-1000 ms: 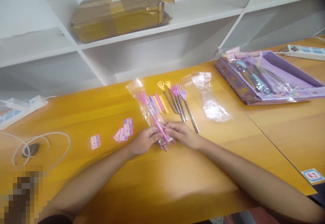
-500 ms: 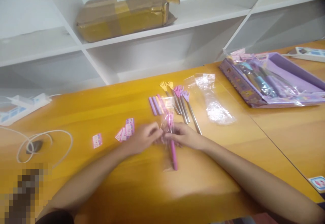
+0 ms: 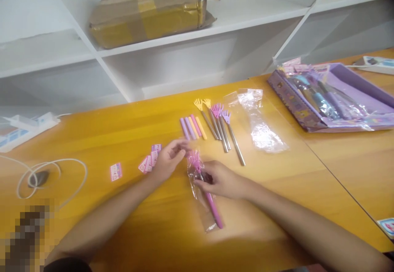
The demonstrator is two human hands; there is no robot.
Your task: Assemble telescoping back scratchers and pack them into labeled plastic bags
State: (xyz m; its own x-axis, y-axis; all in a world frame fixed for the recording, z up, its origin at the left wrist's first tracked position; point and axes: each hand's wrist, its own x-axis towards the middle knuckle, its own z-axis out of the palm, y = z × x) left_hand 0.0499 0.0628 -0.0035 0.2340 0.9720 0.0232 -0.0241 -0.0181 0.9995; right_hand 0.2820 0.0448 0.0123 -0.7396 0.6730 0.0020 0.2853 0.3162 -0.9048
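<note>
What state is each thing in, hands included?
Pink scratcher: at least partly bagged
Right hand: closed around it
Left hand: loosely curled, contact unclear
Loose scratchers: lying unbagged
Colored tubes: lying side by side
Clear packaging: lying crumpled
Purple box: open, holding bagged items
Cardboard box: taped, end flap sticking out
White cable: loosely looped

The right hand (image 3: 220,179) holds the pink scratcher (image 3: 212,206) in its bag (image 3: 203,210); the left hand (image 3: 172,157) is near its head, above the worktop (image 3: 138,231).
</note>
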